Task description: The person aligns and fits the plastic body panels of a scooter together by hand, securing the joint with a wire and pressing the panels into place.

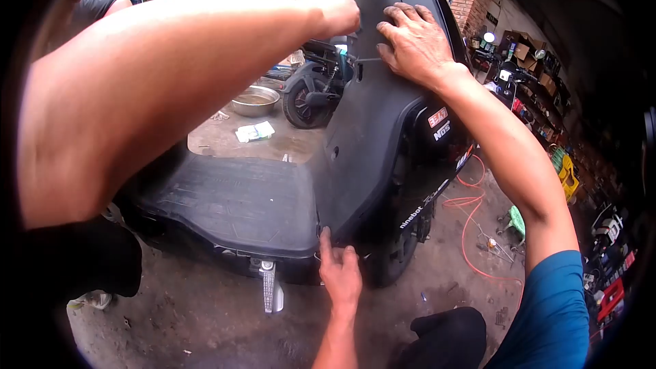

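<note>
A black scooter fills the middle, with a flat footboard (232,195) and an upright front panel (369,116). High on that panel lies my right hand (417,48), open, its fingers spread and curved against the surface. Just below its thumb a thin grey rod (370,60) sticks out toward a small slot; whether the hand touches the rod I cannot tell. Low down, my left hand (339,273) is open, index finger stretched to the seam where footboard meets panel. Another person's arm (157,61) crosses from the left, a finger pointing at the upper panel.
A metal side stand (269,287) hangs below the footboard. Behind the scooter are a metal basin (255,101), a white-green packet (255,131) and another scooter's wheel (305,99). An orange-red hose (471,232) lies on the ground at right, beside cluttered shelves.
</note>
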Demonstrator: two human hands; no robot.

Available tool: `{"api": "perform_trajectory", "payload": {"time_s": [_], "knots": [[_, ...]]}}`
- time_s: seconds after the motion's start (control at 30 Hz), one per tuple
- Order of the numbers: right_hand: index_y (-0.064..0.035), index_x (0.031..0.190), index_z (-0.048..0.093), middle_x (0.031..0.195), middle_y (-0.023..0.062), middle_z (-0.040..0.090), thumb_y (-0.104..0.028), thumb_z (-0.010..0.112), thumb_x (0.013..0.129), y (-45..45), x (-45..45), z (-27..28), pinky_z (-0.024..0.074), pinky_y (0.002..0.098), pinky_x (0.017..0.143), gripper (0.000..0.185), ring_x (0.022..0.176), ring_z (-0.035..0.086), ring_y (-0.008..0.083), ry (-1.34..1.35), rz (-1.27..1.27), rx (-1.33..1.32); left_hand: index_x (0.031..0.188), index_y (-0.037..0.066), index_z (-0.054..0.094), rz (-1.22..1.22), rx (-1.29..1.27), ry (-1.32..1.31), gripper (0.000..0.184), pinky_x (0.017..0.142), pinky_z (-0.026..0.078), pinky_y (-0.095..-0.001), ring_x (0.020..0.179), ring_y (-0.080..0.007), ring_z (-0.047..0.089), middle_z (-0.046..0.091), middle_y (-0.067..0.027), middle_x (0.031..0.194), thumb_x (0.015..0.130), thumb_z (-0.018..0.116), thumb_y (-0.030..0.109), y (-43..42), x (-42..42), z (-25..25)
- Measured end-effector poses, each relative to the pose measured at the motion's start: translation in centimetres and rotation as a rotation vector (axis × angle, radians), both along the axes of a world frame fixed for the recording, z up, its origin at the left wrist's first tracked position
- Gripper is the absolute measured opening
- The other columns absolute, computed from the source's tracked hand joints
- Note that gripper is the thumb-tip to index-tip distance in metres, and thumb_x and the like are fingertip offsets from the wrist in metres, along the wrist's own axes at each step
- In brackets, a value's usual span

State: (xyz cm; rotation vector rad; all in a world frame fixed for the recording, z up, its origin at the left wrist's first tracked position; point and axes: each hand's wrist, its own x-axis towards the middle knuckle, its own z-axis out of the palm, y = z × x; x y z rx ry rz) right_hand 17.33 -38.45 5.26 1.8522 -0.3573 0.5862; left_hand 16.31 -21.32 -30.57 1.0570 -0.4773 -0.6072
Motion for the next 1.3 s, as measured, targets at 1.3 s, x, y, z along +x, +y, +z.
{"api": "perform_trajectory", "payload": {"time_s": [1.3], "knots": [[-0.0063, 0.112, 0.068, 0.125, 0.0141, 0.064, -0.028, 0.078, 0.079, 6.9, -8.3, -12.0, 0.0416, 0.0480, 0.105, 0.041, 0.123, 0.058, 0.0347, -0.046, 0.351, 0.266, 0.150, -0.005, 0.037, 0.097, -0.052, -0.058, 0.063, 0.067, 0.048, -0.0264, 0.066, -0.0112, 0.054, 0.059, -0.0025, 0.074, 0.092, 0.058, 0.001, -0.8, -1.1, -1.3]]}}
